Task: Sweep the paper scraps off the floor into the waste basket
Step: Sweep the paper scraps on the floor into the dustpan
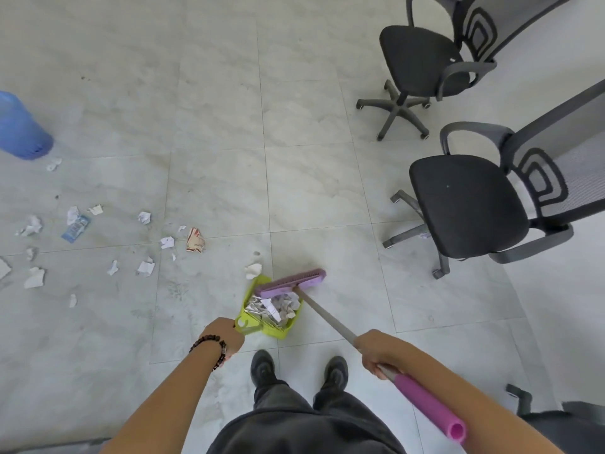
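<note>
My left hand (226, 335) grips the handle of a lime-green dustpan (252, 324) lying on the floor just ahead of my feet, with crumpled paper (275, 308) inside it. My right hand (376, 350) holds the shaft of a purple broom (291, 281), whose head rests at the dustpan's open mouth. One white scrap (253, 270) lies just beyond the pan. Several more paper scraps (145, 267), a blue wrapper (76, 228) and a tan piece (195, 240) are scattered to the left. The blue waste basket (21, 129) stands at the far left.
Two black mesh office chairs on wheels stand on the right, one near (468, 204) and one farther back (422, 60). Part of another chair base (520, 396) shows at the bottom right. The floor is pale marble tile.
</note>
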